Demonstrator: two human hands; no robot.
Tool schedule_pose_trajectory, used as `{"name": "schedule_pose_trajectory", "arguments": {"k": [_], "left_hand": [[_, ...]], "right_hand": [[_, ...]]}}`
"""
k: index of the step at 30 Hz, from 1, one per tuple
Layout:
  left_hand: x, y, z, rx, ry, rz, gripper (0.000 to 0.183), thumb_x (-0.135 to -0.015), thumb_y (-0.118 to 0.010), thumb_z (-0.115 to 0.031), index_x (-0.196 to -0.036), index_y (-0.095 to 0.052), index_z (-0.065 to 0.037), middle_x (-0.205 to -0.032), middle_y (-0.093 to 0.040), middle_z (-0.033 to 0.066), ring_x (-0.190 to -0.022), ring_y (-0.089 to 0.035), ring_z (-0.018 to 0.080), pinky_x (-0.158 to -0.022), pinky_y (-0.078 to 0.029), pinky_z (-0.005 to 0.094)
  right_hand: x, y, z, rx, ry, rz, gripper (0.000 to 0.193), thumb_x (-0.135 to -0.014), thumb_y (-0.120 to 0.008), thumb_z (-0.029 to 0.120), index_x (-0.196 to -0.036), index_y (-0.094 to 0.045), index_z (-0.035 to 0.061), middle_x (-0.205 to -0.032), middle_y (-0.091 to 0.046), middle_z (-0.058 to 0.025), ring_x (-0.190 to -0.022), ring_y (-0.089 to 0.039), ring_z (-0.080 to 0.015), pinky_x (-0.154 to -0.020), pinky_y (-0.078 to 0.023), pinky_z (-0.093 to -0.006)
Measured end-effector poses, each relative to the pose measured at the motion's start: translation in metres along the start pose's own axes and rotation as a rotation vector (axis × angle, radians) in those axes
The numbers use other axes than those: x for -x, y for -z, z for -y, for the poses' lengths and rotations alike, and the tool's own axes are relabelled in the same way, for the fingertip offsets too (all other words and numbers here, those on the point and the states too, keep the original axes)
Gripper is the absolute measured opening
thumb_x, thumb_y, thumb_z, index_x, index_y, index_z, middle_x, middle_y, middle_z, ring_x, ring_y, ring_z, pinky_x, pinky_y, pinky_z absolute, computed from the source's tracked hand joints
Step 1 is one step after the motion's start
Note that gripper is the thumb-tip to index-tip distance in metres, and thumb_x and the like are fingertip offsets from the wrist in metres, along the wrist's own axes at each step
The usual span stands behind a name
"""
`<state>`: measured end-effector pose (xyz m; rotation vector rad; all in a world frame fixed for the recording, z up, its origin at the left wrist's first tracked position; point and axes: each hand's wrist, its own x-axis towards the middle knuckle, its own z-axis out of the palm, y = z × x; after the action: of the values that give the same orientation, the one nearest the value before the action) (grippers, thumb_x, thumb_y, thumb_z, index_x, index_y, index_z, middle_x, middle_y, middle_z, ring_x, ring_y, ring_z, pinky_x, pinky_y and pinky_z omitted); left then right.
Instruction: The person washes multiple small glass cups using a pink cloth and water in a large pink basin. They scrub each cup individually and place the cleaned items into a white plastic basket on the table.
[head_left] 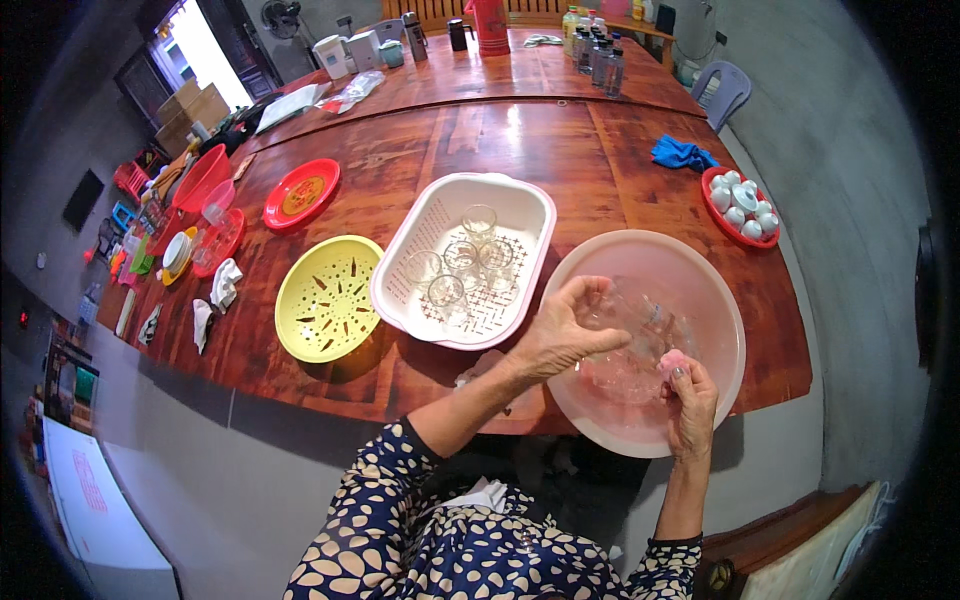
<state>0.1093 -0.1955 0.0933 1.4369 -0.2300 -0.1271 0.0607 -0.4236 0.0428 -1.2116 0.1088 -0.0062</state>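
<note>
Over the pale pink basin (pixel 728 300), my left hand (pixel 565 335) curves its thumb and fingers around a clear drinking glass (pixel 622 312), whose outline is faint against the water. My right hand (pixel 690 405) pinches a pink cloth or sponge (pixel 677 362) at the basin's near right side. Other clear shapes, hard to make out, lie in the water. Left of the basin, a white draining basket (pixel 392 285) with a pink rim has several clear glasses (pixel 460 256) standing in it.
A yellow colander (pixel 325 300) sits left of the basket. Farther left are a red plate (pixel 302 193) and a red tub (pixel 203 178). At right, a red tray (pixel 748 240) bears several white cups, near a blue cloth (pixel 683 153). Bottles (pixel 605 68) stand at the back.
</note>
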Motion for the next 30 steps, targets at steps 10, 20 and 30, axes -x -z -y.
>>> {"name": "schedule_pose_trajectory", "arguments": {"k": [10,20,30], "left_hand": [[0.009,0.112,-0.013,-0.446,-0.143,-0.314,0.058,-0.068,-0.075,-0.016,-0.117,-0.045,-0.004,-0.100,-0.060,0.0101,-0.088,-0.059,0.0213,-0.079,-0.052,0.0352],[0.010,0.136,0.033,-1.406,-0.154,-0.296,0.062,-0.055,-0.085,-0.035,-0.108,-0.060,-0.016,-0.106,-0.056,0.0086,-0.104,-0.048,0.0251,-0.091,-0.037,0.0444],[0.011,0.131,0.031,-1.549,-0.003,-0.201,0.067,-0.047,-0.085,-0.033,-0.108,-0.060,-0.017,-0.103,-0.053,0.0070,-0.101,-0.046,0.0255,-0.087,-0.031,0.0423]], "right_hand": [[0.004,-0.004,-0.001,0.198,-0.014,0.013,0.022,-0.087,-0.065,0.015,-0.103,-0.063,-0.0005,-0.079,-0.058,0.0026,-0.065,-0.048,-0.0037,-0.058,-0.039,-0.0180],[0.000,-0.007,0.000,0.825,0.107,0.164,0.019,-0.085,-0.061,0.010,-0.101,-0.062,0.0006,-0.085,-0.061,-0.0099,-0.081,-0.060,-0.0171,-0.073,-0.048,-0.0307],[-0.025,-0.047,-0.021,1.779,0.101,0.563,0.024,-0.084,-0.048,0.002,-0.106,-0.057,0.0013,-0.101,-0.053,-0.0237,-0.093,-0.058,-0.0419,-0.074,-0.051,-0.0463]]}}
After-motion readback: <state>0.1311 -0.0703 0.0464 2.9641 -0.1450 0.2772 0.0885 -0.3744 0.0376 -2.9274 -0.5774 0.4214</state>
